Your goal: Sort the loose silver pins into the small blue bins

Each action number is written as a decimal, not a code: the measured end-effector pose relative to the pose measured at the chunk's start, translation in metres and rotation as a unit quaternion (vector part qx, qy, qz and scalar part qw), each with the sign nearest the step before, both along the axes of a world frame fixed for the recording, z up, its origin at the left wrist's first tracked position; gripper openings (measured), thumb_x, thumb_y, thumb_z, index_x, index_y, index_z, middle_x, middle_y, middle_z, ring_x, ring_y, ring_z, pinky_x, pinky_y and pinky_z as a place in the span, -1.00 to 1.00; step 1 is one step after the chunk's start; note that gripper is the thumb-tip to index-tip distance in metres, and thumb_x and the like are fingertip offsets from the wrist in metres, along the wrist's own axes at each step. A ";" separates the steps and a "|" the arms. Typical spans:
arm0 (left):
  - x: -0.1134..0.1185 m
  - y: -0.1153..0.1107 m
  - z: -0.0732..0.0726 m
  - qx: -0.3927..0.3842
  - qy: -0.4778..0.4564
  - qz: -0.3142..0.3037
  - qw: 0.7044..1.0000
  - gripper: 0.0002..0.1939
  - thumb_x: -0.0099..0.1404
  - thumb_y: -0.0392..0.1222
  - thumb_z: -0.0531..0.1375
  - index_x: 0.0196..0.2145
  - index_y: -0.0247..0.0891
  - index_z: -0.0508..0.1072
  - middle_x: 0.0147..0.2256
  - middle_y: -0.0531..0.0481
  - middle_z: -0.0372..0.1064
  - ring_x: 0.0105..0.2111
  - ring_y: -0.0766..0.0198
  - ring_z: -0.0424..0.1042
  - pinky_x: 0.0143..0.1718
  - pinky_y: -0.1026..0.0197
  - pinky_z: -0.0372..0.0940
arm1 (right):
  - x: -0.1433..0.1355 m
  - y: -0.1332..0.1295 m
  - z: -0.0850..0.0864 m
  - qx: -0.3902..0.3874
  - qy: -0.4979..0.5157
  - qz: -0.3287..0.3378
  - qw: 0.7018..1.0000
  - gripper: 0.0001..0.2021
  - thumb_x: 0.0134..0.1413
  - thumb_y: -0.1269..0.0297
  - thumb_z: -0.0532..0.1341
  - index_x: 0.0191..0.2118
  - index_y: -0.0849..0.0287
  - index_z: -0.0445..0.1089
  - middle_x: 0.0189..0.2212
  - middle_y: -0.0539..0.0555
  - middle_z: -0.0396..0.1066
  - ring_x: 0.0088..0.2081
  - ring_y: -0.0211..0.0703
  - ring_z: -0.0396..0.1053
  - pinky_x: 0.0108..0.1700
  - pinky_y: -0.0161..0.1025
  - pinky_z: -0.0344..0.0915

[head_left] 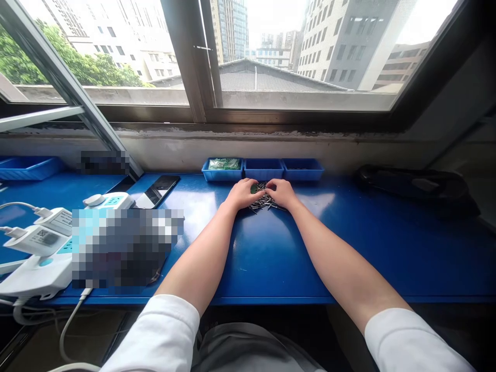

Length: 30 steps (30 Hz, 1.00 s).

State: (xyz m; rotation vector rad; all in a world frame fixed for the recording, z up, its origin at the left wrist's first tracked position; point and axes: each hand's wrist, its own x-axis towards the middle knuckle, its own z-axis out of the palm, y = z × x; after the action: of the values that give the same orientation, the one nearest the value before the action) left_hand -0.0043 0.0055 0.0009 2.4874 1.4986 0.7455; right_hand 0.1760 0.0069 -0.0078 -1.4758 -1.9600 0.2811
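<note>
My left hand (243, 194) is at the left side of a loose pile of small, thin metal pieces (267, 201), dark and silvery, perhaps screws or pins. Between its thumb and curled fingers shows a small green piece (253, 189), mostly hidden. On the pile's right side is my right hand (282, 193), thumb and fingers bent together over the pieces. Whatever lies at its fingertips is too small to name. Just behind the hands stand a blue bin with green-and-white packets (223, 164), a middle blue bin (263, 169) and a right blue bin (303, 168).
On the blue table (267, 258), a white power strip (42, 268) with plugged-in chargers and cables lies at left, beside a blurred-out patch. A phone (157, 191) lies behind it. A black bag-like object (414, 188) is at right. A metal frame (101, 124) rises at left before the window.
</note>
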 end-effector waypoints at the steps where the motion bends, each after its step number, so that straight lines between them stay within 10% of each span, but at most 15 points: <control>1: 0.000 0.000 0.000 0.000 0.000 -0.002 1.000 -0.47 0.18 0.17 0.09 -0.02 -0.22 0.40 -0.05 -0.10 0.37 -0.01 0.09 0.33 0.03 0.14 0.23 | 0.000 0.000 0.000 -0.001 0.011 0.002 1.000 -0.88 -0.02 0.30 0.22 -0.33 0.12 0.49 -0.33 0.01 0.51 -0.24 -0.15 0.40 -0.12 -0.23 0.27; 12: 0.001 0.000 0.000 0.002 0.000 -0.003 1.000 -0.46 0.17 0.15 0.11 -0.01 -0.25 0.40 -0.04 -0.13 0.38 -0.01 0.05 0.33 0.03 0.13 0.23 | -0.001 -0.002 0.002 -0.010 -0.046 -0.104 0.993 -0.75 -0.07 0.06 0.25 -0.40 0.15 0.51 -0.28 0.16 0.44 -0.13 0.04 0.32 -0.08 -0.07 0.24; 30: 0.006 -0.005 0.006 0.082 -0.057 -0.019 0.995 -0.61 0.22 -0.04 0.13 -0.02 -0.20 0.41 -0.06 -0.08 0.40 -0.02 0.12 0.34 0.04 0.11 0.23 | -0.001 -0.003 0.003 0.041 0.098 -0.011 0.994 -0.80 0.04 0.20 0.12 -0.43 0.18 0.41 -0.41 0.05 0.45 -0.30 -0.16 0.35 -0.20 -0.24 0.25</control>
State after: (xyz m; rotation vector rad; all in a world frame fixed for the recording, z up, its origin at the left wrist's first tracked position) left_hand 0.0021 0.0007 0.0066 2.5315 1.3979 1.0249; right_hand 0.1750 0.0035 -0.0044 -1.3625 -1.7774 0.3208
